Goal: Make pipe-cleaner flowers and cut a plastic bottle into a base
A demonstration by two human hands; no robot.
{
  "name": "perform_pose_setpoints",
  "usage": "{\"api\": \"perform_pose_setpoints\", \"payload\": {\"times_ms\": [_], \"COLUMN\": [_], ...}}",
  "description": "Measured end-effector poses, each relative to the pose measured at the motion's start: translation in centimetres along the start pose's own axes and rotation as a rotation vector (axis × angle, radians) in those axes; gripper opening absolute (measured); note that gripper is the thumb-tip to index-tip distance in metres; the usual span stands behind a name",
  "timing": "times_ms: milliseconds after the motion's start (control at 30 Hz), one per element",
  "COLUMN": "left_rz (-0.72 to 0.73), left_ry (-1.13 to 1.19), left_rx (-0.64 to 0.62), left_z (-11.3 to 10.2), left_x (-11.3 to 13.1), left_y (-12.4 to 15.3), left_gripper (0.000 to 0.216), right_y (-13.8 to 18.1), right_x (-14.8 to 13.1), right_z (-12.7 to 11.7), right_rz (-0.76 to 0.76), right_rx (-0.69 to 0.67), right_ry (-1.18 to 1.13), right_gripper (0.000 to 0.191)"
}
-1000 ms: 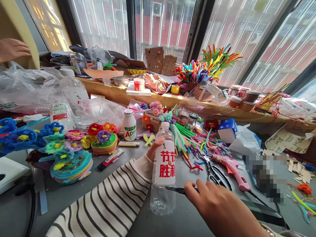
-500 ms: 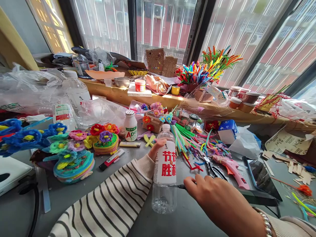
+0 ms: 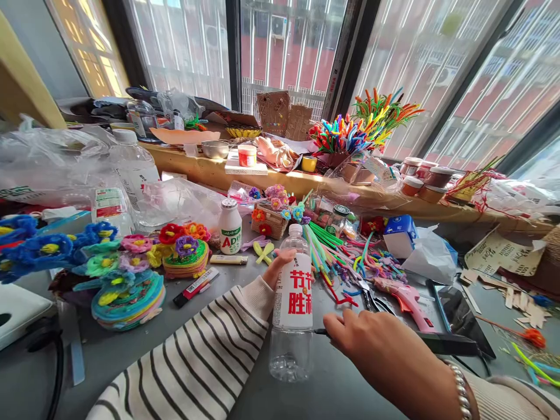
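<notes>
At the centre of the grey table (image 3: 131,344) stands a clear plastic bottle (image 3: 292,309), upright, its white label printed with large red Chinese characters. The left hand (image 3: 276,267), coming out of a striped sleeve (image 3: 205,356), wraps around the bottle's upper part from behind, thumb lying over the shoulder at 12 o'clock of the label. The right hand (image 3: 371,344) sits at 3 o'clock of the bottle, fingers curled shut around a thin dark blade tool (image 3: 321,332) whose tip touches the bottle wall just below the label; a beaded bracelet (image 3: 461,391) circles that wrist.

At 10 o'clock of the bottle a small white drink bottle (image 3: 230,227) reads "AD" in red on a green band. Further toward 9 o'clock lie stacked pipe-cleaner flowers (image 3: 126,280) in blue, pink and green, with a red-and-black utility knife (image 3: 195,286) beside them. At 2 o'clock are loose pipe cleaners (image 3: 345,256), scissors (image 3: 371,297) and a pink glue gun (image 3: 409,300). A large water bottle (image 3: 131,169) stands at 10 o'clock, far back; its label print is too small to read.
</notes>
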State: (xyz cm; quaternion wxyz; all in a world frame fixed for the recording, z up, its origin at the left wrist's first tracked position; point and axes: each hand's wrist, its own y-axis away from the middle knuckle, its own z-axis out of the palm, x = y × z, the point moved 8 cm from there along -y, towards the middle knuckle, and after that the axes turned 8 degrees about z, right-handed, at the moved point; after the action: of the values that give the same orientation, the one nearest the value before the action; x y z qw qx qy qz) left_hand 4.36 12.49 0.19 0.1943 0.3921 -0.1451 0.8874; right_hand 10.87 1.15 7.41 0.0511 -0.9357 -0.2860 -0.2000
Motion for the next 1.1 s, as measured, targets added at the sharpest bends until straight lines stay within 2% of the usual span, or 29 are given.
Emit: {"api": "perform_pose_setpoints", "payload": {"times_ms": [200,400,533,700,767,833,933,1100], "left_rz": [0.076,0.124,0.082,0.060,0.061,0.126,0.214,0.183], "left_ry": [0.045,0.007,-0.009,-0.152,-0.256,-0.310,-0.323,-0.299], "left_rx": [0.054,0.121,0.075,-0.033,-0.044,-0.028,0.024,0.065], "left_z": [0.6,-0.5,-0.3,1.4,1.9,2.1,1.9,1.2], "left_x": [1.5,2.5,2.3,1.2,0.6,0.5,0.6,0.4], "left_y": [0.0,0.5,0.5,1.0,1.3,1.4,1.4,1.2], "left_gripper": [0.052,0.046,0.046,0.074,0.083,0.087,0.083,0.055], "right_y": [0.3,0.4,0.5,0.2,-0.1,-0.4,-0.6,-0.5], "right_x": [2.1,3.5,3.7,4.6,4.9,5.1,5.0,4.6], "right_z": [0.3,0.7,0.9,0.6,0.6,0.5,0.1,-0.6], "right_rz": [0.097,0.231,0.289,0.389,0.417,0.433,0.439,0.453], "right_rx": [0.056,0.166,0.225,0.258,0.263,0.275,0.320,0.345], "right_ry": [-0.026,0.010,0.059,0.129,0.166,0.199,0.218,0.205], "right_gripper": [0.018,0.012,0.019,0.022,0.020,0.020,0.016,0.013]}}
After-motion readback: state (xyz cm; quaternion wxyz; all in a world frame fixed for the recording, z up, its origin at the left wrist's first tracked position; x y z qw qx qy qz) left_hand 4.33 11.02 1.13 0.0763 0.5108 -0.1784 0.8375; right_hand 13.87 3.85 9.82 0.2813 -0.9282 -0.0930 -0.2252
